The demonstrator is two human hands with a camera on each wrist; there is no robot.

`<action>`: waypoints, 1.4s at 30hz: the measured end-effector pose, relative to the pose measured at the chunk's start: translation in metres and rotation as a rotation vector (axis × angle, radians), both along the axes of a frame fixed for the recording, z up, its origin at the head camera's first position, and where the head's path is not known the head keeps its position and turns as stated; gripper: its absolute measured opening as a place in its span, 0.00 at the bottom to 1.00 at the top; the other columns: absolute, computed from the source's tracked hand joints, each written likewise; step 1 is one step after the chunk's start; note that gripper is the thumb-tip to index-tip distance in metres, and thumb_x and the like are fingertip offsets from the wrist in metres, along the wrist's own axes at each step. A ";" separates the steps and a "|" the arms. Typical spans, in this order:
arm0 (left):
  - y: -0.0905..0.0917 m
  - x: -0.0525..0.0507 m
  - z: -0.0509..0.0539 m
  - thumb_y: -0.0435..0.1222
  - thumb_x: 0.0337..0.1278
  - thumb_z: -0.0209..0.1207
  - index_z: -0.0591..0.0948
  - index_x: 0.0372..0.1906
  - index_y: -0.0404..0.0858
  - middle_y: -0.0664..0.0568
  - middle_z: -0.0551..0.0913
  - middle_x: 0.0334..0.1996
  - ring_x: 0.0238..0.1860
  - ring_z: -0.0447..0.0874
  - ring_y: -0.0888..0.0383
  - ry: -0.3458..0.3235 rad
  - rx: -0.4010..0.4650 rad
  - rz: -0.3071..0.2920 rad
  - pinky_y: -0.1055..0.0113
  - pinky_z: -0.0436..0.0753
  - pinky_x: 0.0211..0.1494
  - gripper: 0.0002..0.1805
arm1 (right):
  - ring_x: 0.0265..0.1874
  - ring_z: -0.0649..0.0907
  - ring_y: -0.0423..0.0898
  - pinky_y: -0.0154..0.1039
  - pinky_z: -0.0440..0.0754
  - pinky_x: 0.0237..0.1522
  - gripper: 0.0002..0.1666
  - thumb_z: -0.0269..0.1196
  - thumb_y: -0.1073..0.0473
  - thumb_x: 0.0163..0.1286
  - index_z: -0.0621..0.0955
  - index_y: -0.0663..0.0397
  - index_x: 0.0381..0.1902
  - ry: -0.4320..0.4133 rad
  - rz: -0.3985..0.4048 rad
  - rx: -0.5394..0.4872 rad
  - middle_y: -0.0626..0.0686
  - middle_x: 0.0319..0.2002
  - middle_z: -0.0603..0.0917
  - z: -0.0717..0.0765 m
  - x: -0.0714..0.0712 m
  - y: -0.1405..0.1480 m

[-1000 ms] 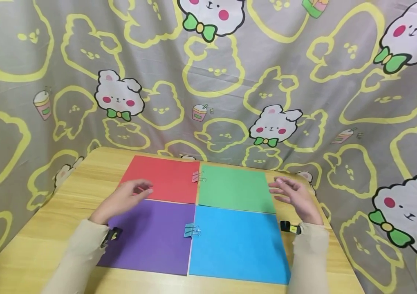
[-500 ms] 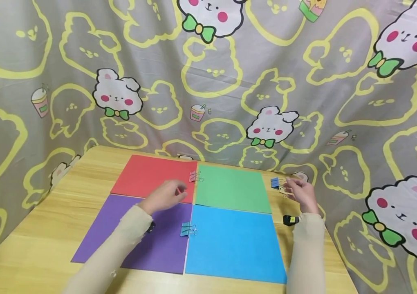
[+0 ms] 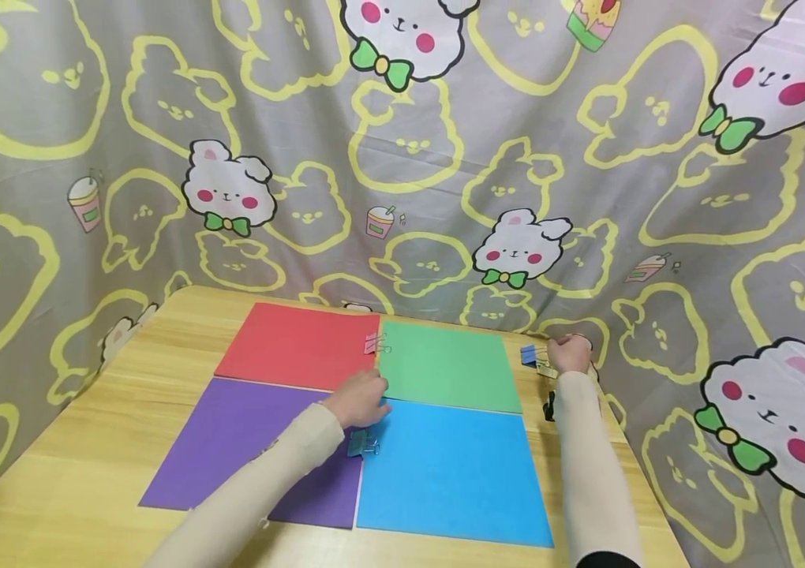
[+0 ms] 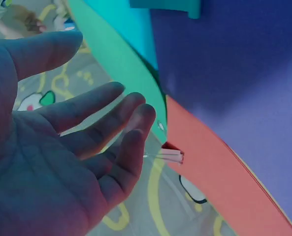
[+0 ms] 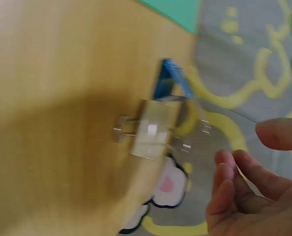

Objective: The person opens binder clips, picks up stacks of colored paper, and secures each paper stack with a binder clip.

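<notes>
So, towards the table's [image 3: 69, 457] left edge lies a purple sheet [image 3: 214, 430] on the near side, a red sheet [image 3: 296, 347] behind it. Over the middle, the left hand [image 3: 360, 401] hangs above where the sheets meet, fingers loosely bent, thumb well apart, nothing in its hold! A teal clip [image 3: 358, 443] sits on the seam nearer the front edge, a pink clip [image 3: 372, 344] on the seam further back. Across we go: blue sheet [image 3: 455, 481] near, green sheet [image 3: 448, 367] behind. And by the back right corner, a blue clip [image 3: 529, 355] and a pale yellow clip [image 5: 153, 130] lie side by side, the right hand [image 3: 570, 353] just beside them, fingers half curled, thumb apart, gripping nothing!
</notes>
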State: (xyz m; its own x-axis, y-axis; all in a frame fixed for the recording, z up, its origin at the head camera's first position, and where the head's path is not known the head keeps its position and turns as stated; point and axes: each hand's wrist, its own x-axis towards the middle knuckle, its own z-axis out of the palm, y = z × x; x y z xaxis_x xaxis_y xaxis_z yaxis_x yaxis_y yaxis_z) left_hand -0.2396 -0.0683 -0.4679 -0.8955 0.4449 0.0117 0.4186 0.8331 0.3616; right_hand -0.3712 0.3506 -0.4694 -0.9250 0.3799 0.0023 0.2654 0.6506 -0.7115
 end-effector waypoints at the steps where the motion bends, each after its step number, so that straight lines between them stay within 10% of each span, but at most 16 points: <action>1: 0.003 0.000 0.000 0.40 0.65 0.68 0.85 0.43 0.29 0.40 0.84 0.45 0.46 0.80 0.46 0.001 -0.021 0.014 0.49 0.81 0.57 0.15 | 0.31 0.77 0.59 0.54 0.80 0.37 0.17 0.51 0.58 0.74 0.77 0.62 0.28 0.007 -0.004 0.031 0.61 0.33 0.79 -0.005 -0.004 0.000; 5: 0.013 0.001 0.000 0.43 0.59 0.73 0.86 0.35 0.35 0.43 0.84 0.41 0.43 0.77 0.48 0.025 -0.094 0.066 0.51 0.81 0.54 0.15 | 0.20 0.64 0.52 0.48 0.70 0.24 0.17 0.48 0.60 0.68 0.67 0.54 0.18 -0.012 -0.016 0.132 0.55 0.18 0.63 -0.015 -0.013 -0.004; 11: 0.023 -0.001 -0.010 0.50 0.45 0.80 0.87 0.35 0.39 0.46 0.85 0.38 0.42 0.78 0.50 0.042 -0.181 0.127 0.54 0.81 0.50 0.21 | 0.50 0.72 0.67 0.61 0.79 0.46 0.27 0.51 0.51 0.75 0.79 0.75 0.43 -0.105 0.037 0.192 0.79 0.54 0.73 -0.016 -0.011 -0.017; 20: 0.024 -0.001 -0.014 0.50 0.36 0.84 0.86 0.33 0.41 0.50 0.84 0.31 0.37 0.79 0.53 0.018 -0.219 0.166 0.54 0.83 0.46 0.23 | 0.56 0.75 0.72 0.64 0.81 0.48 0.33 0.56 0.47 0.75 0.77 0.76 0.56 -0.156 -0.001 0.179 0.78 0.57 0.76 -0.020 -0.008 -0.020; 28: 0.025 -0.006 -0.015 0.49 0.33 0.85 0.87 0.32 0.41 0.52 0.83 0.26 0.29 0.75 0.57 0.043 -0.218 0.147 0.58 0.83 0.35 0.24 | 0.41 0.78 0.62 0.53 0.78 0.35 0.18 0.53 0.54 0.74 0.72 0.60 0.27 -0.123 -0.019 0.147 0.65 0.38 0.79 -0.025 -0.012 -0.018; 38: 0.025 -0.011 -0.015 0.42 0.40 0.83 0.84 0.37 0.37 0.52 0.83 0.28 0.28 0.77 0.58 -0.160 -0.041 0.134 0.63 0.80 0.33 0.22 | 0.61 0.70 0.72 0.66 0.72 0.61 0.15 0.58 0.53 0.69 0.77 0.61 0.34 -0.156 0.015 0.086 0.68 0.55 0.78 -0.014 -0.011 -0.026; 42: 0.025 -0.012 -0.016 0.38 0.42 0.82 0.82 0.38 0.35 0.50 0.83 0.31 0.29 0.77 0.57 -0.233 0.073 0.126 0.63 0.78 0.32 0.22 | 0.55 0.74 0.70 0.66 0.71 0.59 0.17 0.60 0.50 0.71 0.75 0.57 0.29 -0.145 0.043 0.093 0.64 0.47 0.81 -0.012 -0.014 -0.030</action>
